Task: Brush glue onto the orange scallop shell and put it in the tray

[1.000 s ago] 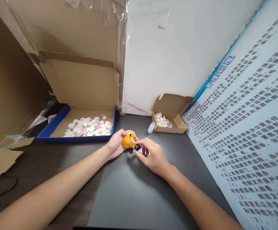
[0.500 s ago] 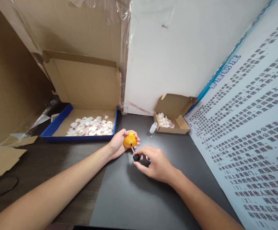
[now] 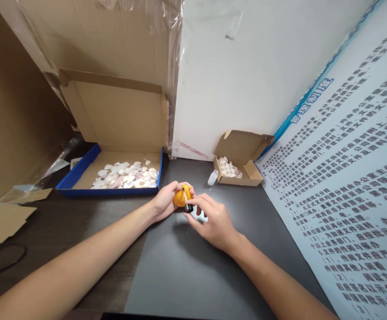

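Observation:
My left hand point(image 3: 165, 202) is closed around the edge of an orange-yellow scallop shell point(image 3: 180, 198), its ribbed face turned up toward me. Between the thumb and fingers of my right hand point(image 3: 211, 218) is the black cap of a small brush point(image 3: 188, 208). The brush's pale stem reaches up across the shell, and its dark tip lies over the shell's upper part. Both hands are held close together above the grey mat point(image 3: 180, 275).
A blue-edged cardboard box point(image 3: 106, 192) with many pale shells point(image 3: 126, 174) stands open at left. Back right, a smaller open carton point(image 3: 246, 181) holds more shells, with a small whitish bottle point(image 3: 213, 177) beside it. A printed poster point(image 3: 356, 178) borders the right side.
My right hand has moved slightly up with the brush, whose tip has gone from the shell's lower edge to its upper part. The shell has tilted a little in my left hand.

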### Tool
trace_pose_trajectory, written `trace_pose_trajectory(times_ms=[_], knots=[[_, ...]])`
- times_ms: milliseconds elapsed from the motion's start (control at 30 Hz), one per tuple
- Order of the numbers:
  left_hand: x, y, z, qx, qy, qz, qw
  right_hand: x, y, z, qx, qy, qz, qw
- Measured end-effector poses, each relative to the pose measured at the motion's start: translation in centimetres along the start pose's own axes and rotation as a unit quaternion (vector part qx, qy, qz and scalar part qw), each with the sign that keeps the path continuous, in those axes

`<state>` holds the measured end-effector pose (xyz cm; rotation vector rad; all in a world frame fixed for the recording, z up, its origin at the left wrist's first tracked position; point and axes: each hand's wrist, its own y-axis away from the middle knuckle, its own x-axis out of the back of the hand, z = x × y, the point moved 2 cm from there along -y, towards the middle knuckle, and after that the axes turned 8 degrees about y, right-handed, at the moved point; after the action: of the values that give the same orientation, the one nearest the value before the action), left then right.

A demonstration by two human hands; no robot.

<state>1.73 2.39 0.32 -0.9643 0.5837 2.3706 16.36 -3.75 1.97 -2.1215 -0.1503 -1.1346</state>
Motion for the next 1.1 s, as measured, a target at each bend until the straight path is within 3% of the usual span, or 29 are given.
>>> trace_pose_trajectory(times_ms=[300, 633, 900, 967, 1100], knots=[[0.0, 0.2, 0.1, -0.004, -0.013, -0.003, 1.000, -0.1, 0.2, -1.0, 0.034, -0.011, -0.081, 0.996], [0.3, 0.1, 0.0, -0.015, 0.005, -0.026, 1.000, 0.5, 0.0, -0.1, -0.004, -0.008, 0.026, 1.000], [0.3, 0.1, 0.1, -0.016, 0.001, -0.032, 0.999, 0.1, 0.5, -0.5, 0.021, -0.084, -0.105, 0.991], [0.3, 0.1, 0.0, -0.015, 0.006, -0.037, 0.999, 0.2, 0.5, -0.3, 0.017, -0.095, -0.091, 0.991], [0.5, -0.1, -0.1, -0.009, 0.027, -0.042, 0.999, 0.7, 0.3, 0.2, -0.003, -0.094, -0.004, 0.996]])
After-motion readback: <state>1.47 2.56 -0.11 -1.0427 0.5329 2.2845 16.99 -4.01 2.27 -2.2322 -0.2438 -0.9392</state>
